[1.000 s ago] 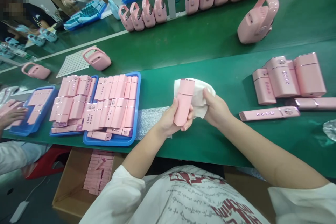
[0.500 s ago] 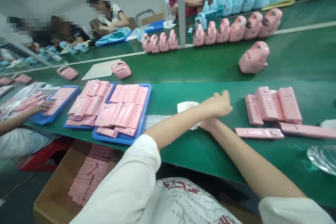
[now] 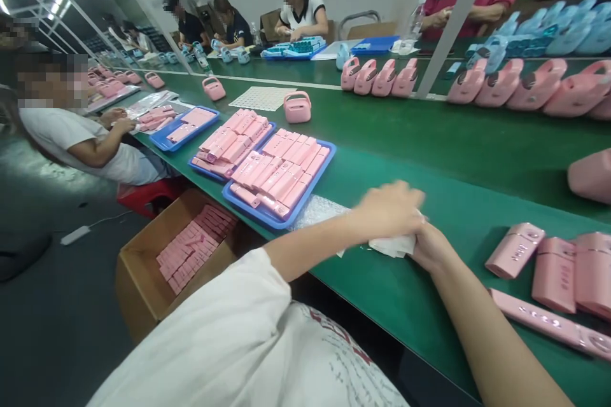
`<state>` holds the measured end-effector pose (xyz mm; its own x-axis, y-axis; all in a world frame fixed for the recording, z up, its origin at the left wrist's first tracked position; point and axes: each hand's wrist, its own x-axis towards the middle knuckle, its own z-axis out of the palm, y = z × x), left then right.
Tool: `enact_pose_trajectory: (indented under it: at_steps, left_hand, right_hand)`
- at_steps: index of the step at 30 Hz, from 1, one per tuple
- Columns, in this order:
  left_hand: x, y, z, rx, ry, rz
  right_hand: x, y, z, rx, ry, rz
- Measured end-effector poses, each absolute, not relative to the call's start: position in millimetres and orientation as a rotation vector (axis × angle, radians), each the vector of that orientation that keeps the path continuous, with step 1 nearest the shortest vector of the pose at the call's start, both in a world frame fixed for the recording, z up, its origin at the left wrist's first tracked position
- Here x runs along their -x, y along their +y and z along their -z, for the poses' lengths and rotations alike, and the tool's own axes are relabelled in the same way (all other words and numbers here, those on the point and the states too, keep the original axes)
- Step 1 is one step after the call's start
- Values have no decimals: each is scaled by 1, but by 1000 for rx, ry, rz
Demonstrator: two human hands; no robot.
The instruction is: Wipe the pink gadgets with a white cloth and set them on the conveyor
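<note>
1. Our left hand (image 3: pixel 389 210) reaches across to the right one above the smooth green worktop (image 3: pixel 377 172); it is blurred, so we cannot tell whether its fingers are open or closed.
2. The fingers of our right hand (image 3: pixel 432 245) grip a soft white cloth (image 3: pixel 394 245), which shows just below the left hand.
3. On our left, a pale, bubbled plastic sheet (image 3: pixel 319 208) lies beside a blue rectangular plastic tray (image 3: pixel 281 222), heaped with oblong pink cases (image 3: pixel 286 181).
4. On our right, a long, slim pink case (image 3: pixel 548 321) lies flat near the right forearm.
</note>
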<state>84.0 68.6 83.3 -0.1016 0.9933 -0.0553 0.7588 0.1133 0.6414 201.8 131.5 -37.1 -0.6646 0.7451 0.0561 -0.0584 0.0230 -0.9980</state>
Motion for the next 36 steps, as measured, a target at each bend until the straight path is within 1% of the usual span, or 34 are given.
enact_pose_trajectory:
  at_steps: [3, 5, 8, 13, 15, 16, 19, 21, 23, 26, 29, 32, 36]
  left_hand:
    - [4, 25, -79, -1544, 2336, -609]
    - [46, 1, -68, -1295, 2784, -357]
    - [74, -20, -50, -1195, 2869, -297]
    - [67, -27, -42, -1254, 2749, -450]
    - [57, -27, -46, -1284, 2580, -615]
    - [51, -26, -48, -1277, 2401, -760]
    - [24, -20, -49, -1072, 1609, -1176]
    - [1, -11, -44, -851, 1194, -1224]
    - [-23, -2, -36, -660, 958, -1151]
    - [-54, 9, -24, -470, 782, -1048]
    - [-76, 16, -20, -332, 725, -1025]
    - [-88, 23, -22, -209, 721, -1025]
    - [-94, 30, -26, -138, 748, -1048]
  right_hand:
    - [-198, 121, 24, 1040, -1174, -2036]
    - [-196, 117, 15, 1189, -843, -2173]
    - [-195, 115, 6, 1232, -753, -2180]
    - [-194, 115, 4, 1241, -751, -2140]
    - [-192, 114, 4, 1229, -725, -2097]
    - [-191, 113, 4, 1198, -710, -2072]
    - [-190, 109, 2, 1064, -661, -2015]
    - [-190, 105, -2, 955, -638, -2023]
    - [-193, 101, -8, 835, -636, -2064]
    - [-197, 96, -18, 682, -684, -2109]
    - [-202, 95, -22, 671, -803, -2072]
    - [-202, 97, -16, 733, -942, -2001]
    - [-199, 98, -2, 934, -1140, -1931]
